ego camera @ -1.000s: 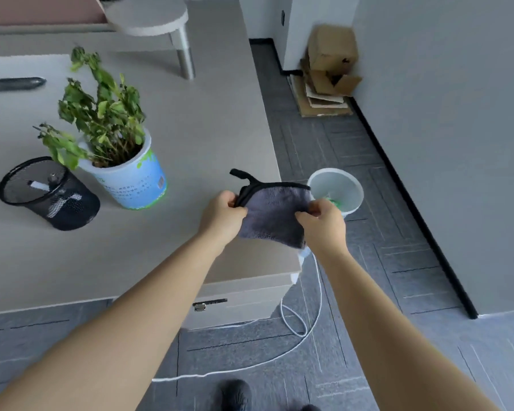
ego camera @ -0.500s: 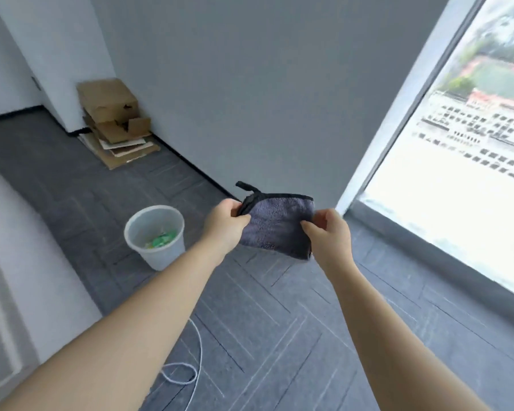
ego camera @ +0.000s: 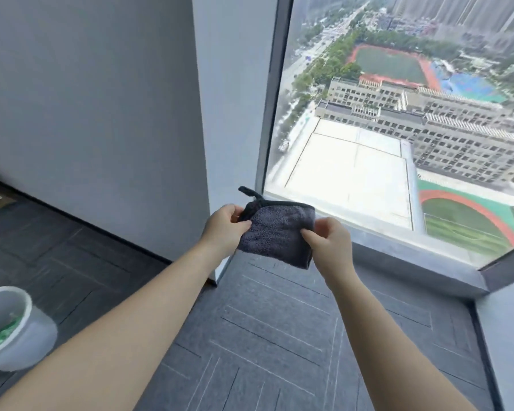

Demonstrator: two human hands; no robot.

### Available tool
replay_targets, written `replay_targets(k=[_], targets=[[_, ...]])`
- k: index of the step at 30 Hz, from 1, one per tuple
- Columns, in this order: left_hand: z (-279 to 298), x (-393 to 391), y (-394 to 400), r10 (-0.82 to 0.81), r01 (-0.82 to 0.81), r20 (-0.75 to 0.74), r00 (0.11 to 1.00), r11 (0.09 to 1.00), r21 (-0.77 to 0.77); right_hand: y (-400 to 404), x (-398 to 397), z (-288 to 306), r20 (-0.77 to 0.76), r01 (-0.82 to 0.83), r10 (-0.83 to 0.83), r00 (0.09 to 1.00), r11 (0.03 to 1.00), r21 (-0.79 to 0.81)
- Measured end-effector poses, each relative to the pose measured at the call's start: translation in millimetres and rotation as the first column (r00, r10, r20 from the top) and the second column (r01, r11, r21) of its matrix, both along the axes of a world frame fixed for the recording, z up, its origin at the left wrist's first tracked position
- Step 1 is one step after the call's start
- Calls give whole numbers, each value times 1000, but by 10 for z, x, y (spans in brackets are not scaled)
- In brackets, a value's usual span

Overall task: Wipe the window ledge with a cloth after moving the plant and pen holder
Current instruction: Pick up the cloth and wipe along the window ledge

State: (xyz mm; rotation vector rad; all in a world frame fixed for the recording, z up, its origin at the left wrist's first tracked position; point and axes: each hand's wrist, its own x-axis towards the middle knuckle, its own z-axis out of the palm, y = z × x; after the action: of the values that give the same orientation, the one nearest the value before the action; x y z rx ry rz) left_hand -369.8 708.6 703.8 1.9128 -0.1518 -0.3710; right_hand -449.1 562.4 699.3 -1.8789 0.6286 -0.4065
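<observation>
Cloth (ego camera: 276, 232) up in front of me, dark grey terry, nubbly pile, folded into a soft square with a black bound top edge and a little hanging loop at its left corner; no label or writing I can read on it. Far left, a round white plastic bin (ego camera: 27, 330) on the grey carpet tiles (ego camera: 267, 336). My left hand (ego camera: 224, 229) pinches the cloth's left edge, thumb pressed on top. My right hand (ego camera: 328, 243) pinches the right edge, fingertips closed on the fabric. Just beyond, the smooth grey window ledge (ego camera: 413, 259) runs under the glass.
</observation>
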Motion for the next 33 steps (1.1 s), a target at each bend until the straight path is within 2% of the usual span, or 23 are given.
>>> replay_targets(k=[7, 13, 20, 27, 33], targets=[[-443, 1030, -1034, -96, 97, -35, 995, 995, 35, -990, 928, -443, -39, 85, -84, 996, 996, 20], [-906, 2092, -1781, -88, 96, -120, 989, 993, 65, -1701, 1984, -847, -125, 108, -101, 987, 993, 49], [-1570, 2989, -2531, -60, 79, -207, 977, 993, 88, -2448, 2894, -1440, -231, 99, -77, 970, 991, 87], [-2608, 3941, -3222, 4, 30, -229, 973, 989, 145, -3173, 3921, -2516, -276, 60, -23, 961, 990, 125], [-3870, 4653, -3723, -3, 43, -206, 979, 981, 188, -3592, 4618, -3788, -295, 100, -71, 953, 991, 86]])
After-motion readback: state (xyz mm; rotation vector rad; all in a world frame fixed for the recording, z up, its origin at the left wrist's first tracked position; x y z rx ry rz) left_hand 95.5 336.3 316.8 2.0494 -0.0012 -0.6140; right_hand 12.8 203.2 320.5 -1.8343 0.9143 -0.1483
